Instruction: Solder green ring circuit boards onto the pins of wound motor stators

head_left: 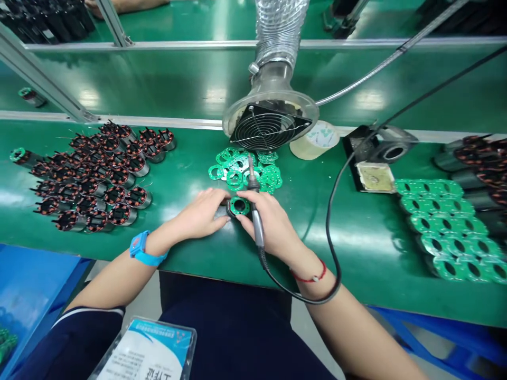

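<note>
My left hand is closed on a small round motor stator with a green ring-shaped circuit board on top, resting on the green bench. My right hand touches the same part with its fingertips while it grips a soldering iron, whose tip points up and away from me. The iron's black cord loops past my right wrist. A loose heap of green ring boards lies just behind the part.
A batch of copper-wound stators stands at left. A fume extractor fan sits behind the heap, beside a tape roll and a soldering iron stand. Stators topped with green boards lie at right.
</note>
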The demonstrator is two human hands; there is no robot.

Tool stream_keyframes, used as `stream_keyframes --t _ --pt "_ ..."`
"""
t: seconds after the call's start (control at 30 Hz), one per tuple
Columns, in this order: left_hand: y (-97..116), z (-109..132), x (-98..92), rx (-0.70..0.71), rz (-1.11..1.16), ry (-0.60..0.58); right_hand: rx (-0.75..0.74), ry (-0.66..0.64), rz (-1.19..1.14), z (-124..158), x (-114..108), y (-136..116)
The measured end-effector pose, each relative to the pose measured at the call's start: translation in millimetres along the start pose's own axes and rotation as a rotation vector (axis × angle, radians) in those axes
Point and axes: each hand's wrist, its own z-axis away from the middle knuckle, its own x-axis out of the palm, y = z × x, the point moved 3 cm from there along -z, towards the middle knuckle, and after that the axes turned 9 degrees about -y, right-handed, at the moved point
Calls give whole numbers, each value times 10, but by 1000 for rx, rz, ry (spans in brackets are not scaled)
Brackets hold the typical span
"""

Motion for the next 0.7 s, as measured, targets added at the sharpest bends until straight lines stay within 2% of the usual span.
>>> stream_keyframes --t 0.1,0.17,0.3,0.43,0.57,0.7 --pt "-32 -5 -53 -23 -39 -42 -35 105 47 11 43 29" --pt "-42 -16 -80 -14 -4 4 -71 157 60 32 72 30" --pt "-41 -52 -64 -4 370 125 -86 180 56 65 101 1" --pt "-51 -129 65 -52 765 85 -139 154 37 76 77 -86" --pt "-72 -174 123 -89 931 50 -200 133 35 81 47 -155" --pt "-77 -152 84 -119 1013 35 -164 202 32 94 16 -140"
